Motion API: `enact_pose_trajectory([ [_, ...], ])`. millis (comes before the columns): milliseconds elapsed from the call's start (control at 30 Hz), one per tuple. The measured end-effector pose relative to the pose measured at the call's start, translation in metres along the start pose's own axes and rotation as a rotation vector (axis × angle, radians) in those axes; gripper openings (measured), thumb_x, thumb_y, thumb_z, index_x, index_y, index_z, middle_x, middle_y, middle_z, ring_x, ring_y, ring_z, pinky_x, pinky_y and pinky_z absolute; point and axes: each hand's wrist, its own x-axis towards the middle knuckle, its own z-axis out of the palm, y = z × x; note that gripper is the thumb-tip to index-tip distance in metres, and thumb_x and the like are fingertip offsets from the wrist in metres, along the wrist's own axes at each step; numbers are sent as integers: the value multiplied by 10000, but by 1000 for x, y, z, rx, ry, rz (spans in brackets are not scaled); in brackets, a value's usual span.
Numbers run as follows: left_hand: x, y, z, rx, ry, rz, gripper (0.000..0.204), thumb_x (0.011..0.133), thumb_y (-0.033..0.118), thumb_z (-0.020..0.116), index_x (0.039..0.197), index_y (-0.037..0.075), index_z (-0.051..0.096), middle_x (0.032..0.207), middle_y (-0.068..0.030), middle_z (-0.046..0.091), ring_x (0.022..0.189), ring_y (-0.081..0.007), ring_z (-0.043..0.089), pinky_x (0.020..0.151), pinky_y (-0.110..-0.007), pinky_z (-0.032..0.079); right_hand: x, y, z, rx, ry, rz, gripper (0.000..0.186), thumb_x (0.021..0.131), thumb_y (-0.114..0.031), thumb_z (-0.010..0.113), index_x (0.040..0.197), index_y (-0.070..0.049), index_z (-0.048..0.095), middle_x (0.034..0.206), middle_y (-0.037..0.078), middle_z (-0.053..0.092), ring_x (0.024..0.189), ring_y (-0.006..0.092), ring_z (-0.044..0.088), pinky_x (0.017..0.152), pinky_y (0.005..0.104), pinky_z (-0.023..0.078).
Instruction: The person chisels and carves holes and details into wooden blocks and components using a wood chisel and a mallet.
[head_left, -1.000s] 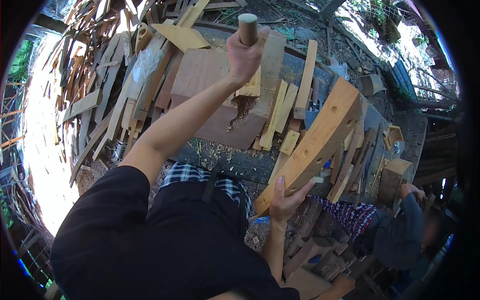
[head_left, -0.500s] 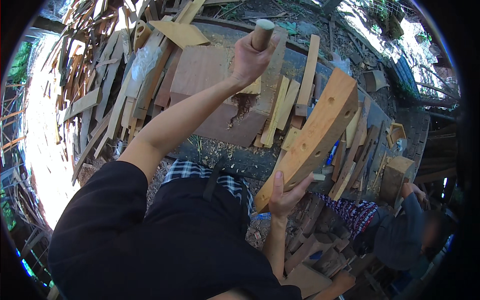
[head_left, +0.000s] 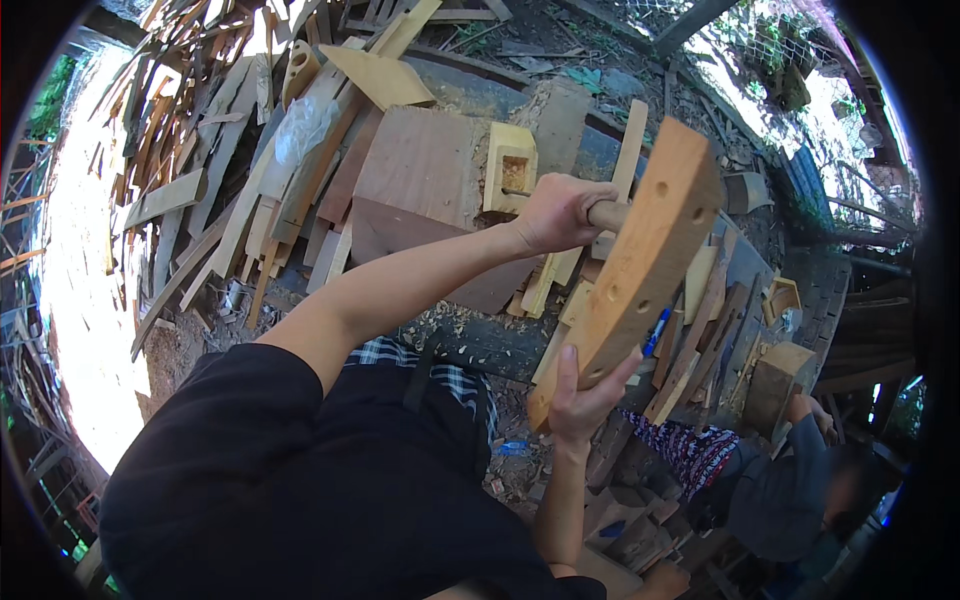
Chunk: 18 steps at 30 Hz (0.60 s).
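My left hand [head_left: 555,215] is closed round a round wooden dowel [head_left: 608,215], held sideways with its far end against or just behind a wooden board [head_left: 640,245] with several round holes. I cannot tell whether they touch. My right hand [head_left: 590,400] grips the board near its lower end, thumb on its face; the board slants up to the right. Behind my left hand, a pale wooden block [head_left: 495,170] with a rectangular recess and wood chips in it lies on a reddish wooden panel [head_left: 410,170].
The workbench [head_left: 470,350] carries many loose boards [head_left: 690,320], shavings, a blue pen [head_left: 655,333] and a plastic bag [head_left: 300,130]. Offcuts are heaped at the left [head_left: 170,200]. At the lower right, a co-worker [head_left: 780,480] in a grey sleeve works beside a large wooden block [head_left: 775,380].
My left hand has swung down and right, turning the dowel from upright to sideways at the board, uncovering the recessed block. The board in my right hand has shifted slightly up.
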Motion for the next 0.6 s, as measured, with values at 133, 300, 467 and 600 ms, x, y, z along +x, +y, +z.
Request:
enact_pose_trajectory([
  [133, -12, 14, 1, 21, -118, 33, 230, 680, 208, 744, 875, 175, 627, 747, -66, 646, 719, -310, 638, 586, -371, 494, -8, 2, 13, 534, 416, -210, 651, 871, -186, 612, 1355, 68, 259, 1102, 219, 491, 1009, 270, 541, 902, 373, 450],
  [300, -30, 7, 16, 202, -455, 127, 271, 701, 243, 725, 927, 209, 578, 771, -18, 631, 715, -274, 653, 556, -398, 486, -21, 28, 10, -8, 152, 5, 714, 890, -196, 575, 1424, 84, 194, 1316, 248, 403, 1180, 294, 458, 1022, 378, 352],
  [467, -45, 0, 21, 226, -553, 344, 212, 706, 211, 690, 893, 211, 590, 729, -13, 604, 694, -260, 648, 529, -392, 486, -23, 36, 2, 204, 277, 108, 572, 878, -170, 581, 1325, 66, 314, 1188, 198, 454, 1117, 267, 471, 976, 391, 368],
  [600, -20, 7, 5, 42, -184, 172, 180, 705, 134, 706, 863, 184, 633, 740, -46, 635, 672, -238, 646, 555, -348, 481, -31, 44, -6, 151, 267, 136, 660, 903, -175, 552, 1420, 71, 224, 1276, 214, 446, 1160, 280, 464, 999, 375, 363],
])
